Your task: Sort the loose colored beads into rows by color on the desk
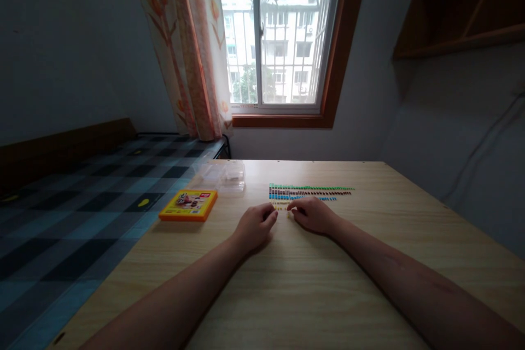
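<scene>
Rows of tiny pieces lie on the wooden table: a green row (311, 187) farthest away, a dark brown row (328, 193) below it, then a blue row (279, 197). A short scatter of small yellow pieces (280, 209) lies nearest to me, between my hands. At its left end, my left hand (255, 225) rests with the fingers curled in and the thumb against them; whatever they pinch is hidden. On the other side, my right hand (315, 215) bends its fingertips down at the yellow pieces, just below the blue row. Anything in its pinch is too small to make out.
An orange-and-yellow box (188, 205) with a printed lid lies on the table (295, 295) at the left. Behind it stands a clear plastic case (223, 176). A bed with a checked cover (94, 213) adjoins the table's left edge.
</scene>
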Demonstrator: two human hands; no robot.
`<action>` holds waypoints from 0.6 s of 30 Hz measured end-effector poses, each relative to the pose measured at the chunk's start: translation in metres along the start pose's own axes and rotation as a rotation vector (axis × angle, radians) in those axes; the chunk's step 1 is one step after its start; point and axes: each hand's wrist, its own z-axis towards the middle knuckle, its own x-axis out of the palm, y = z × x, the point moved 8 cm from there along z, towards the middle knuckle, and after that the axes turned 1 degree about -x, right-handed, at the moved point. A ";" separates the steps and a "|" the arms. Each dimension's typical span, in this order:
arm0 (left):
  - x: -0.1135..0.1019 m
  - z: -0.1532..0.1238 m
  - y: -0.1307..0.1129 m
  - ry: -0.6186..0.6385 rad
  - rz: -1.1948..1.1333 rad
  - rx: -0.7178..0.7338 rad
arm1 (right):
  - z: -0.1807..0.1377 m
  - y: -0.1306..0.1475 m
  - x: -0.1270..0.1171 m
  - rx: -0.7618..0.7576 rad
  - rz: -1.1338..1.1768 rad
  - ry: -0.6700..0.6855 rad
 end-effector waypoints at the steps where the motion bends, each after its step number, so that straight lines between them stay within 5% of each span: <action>1: 0.000 0.000 0.000 0.000 -0.001 0.000 | 0.000 -0.001 0.000 0.005 0.000 -0.003; 18: 0.000 0.000 -0.001 0.010 0.005 -0.001 | 0.003 -0.015 -0.002 0.083 0.128 -0.033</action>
